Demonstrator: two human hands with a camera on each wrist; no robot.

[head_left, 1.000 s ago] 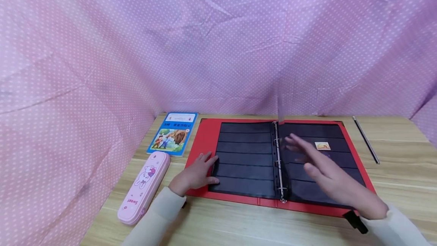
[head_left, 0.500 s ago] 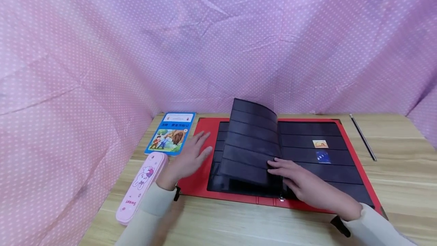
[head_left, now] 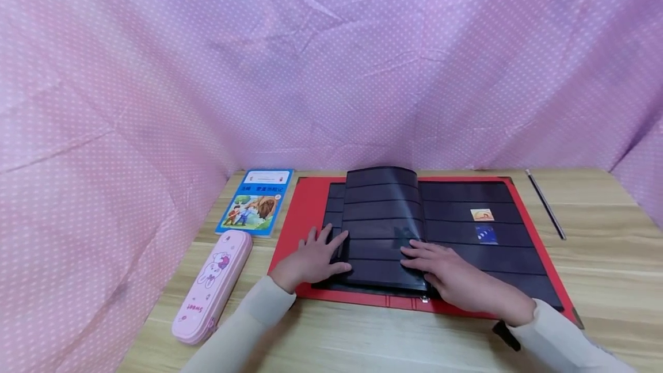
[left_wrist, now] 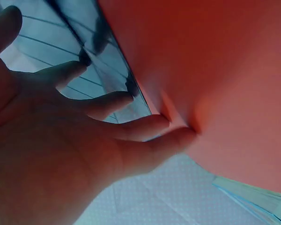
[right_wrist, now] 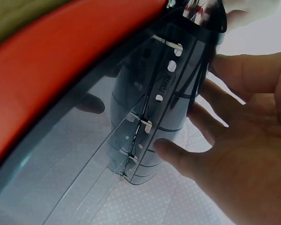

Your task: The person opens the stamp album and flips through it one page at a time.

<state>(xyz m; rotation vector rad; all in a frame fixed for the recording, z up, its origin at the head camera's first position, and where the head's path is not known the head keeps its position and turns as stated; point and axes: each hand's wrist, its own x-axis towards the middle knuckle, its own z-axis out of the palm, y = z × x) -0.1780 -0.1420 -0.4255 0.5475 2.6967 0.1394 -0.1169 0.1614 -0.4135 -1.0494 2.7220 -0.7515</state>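
I see a pink case [head_left: 211, 286] reading "Sweet" left of the left hand [head_left: 311, 261], its fingers spread on the red binder [head_left: 300, 217] open under both hands, right hand [head_left: 456, 277] loosely spread at a black page [head_left: 380, 212], two picture cards [head_left: 483, 215] in a pocketed sheet [head_left: 518, 258] beyond

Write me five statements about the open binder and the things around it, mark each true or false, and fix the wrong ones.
1. The pink pencil case lies to the left of the red binder. True.
2. The right hand grips the slim stick. False: the hand is at the bowed dark page, and the stick lies on the table.
3. The blue-covered book lies to the right of the binder. False: it lies to the left.
4. The left hand has its fingers spread. True.
5. The small blue card is farther from the person than the cream card. False: the blue one is nearer.
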